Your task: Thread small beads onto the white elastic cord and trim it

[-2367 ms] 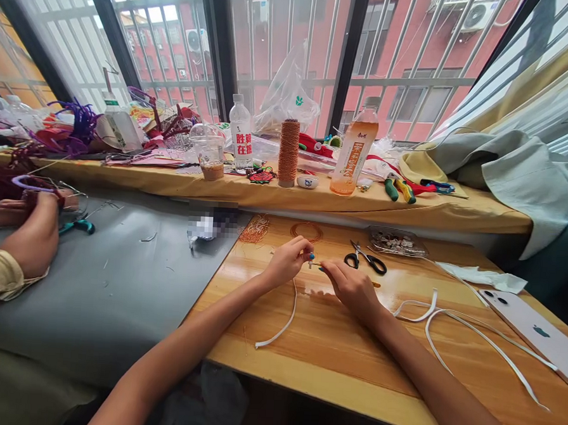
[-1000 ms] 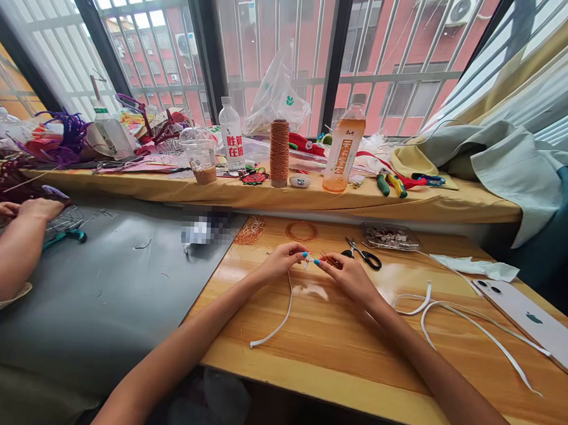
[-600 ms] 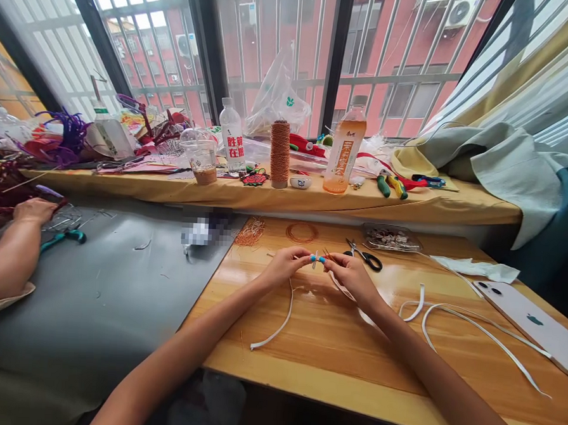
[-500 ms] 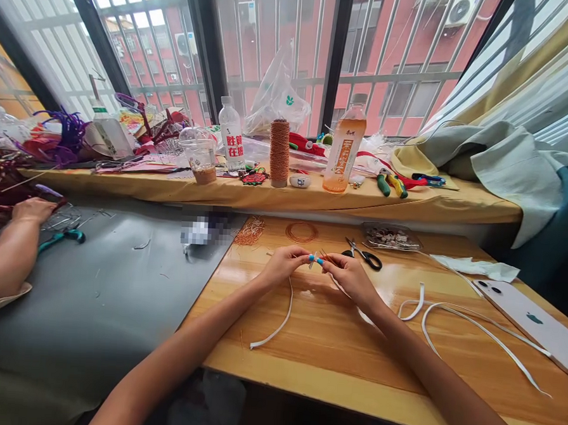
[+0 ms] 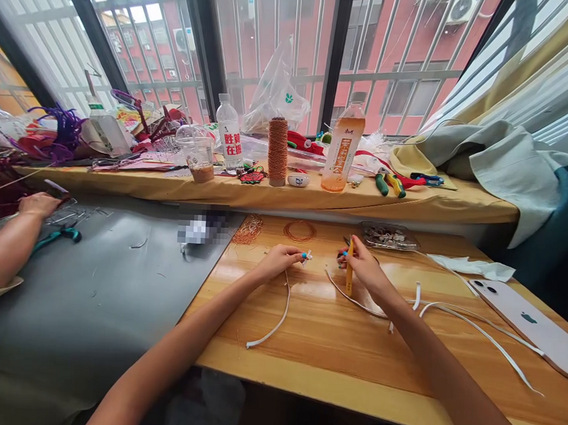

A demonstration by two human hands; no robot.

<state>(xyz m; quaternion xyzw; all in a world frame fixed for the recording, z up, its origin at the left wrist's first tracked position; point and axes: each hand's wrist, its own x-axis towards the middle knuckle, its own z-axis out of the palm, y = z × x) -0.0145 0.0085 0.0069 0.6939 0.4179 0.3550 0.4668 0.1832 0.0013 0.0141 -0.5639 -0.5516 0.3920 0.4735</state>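
My left hand pinches a small white knotted piece between thumb and blue-nailed finger. A white cord curves down onto the wooden table below that hand. My right hand is closed around a slim yellow tool, upright against the fingers; its exact kind is unclear. Black-handled scissors show partly behind these fingers, mostly hidden, and I cannot tell whether they are gripped too. Beneath the right hand, another white cord lies on the table.
Copper wire coil, loose wire pieces and a clear tray lie behind my hands. To the right are white strips, a tissue and a phone. At left, another person's hand works near teal pliers.
My hands have parted: the right moved right and over the scissors, while the left shifted slightly left, keeping the white piece. The yellow tool now shows clearly in my right hand.
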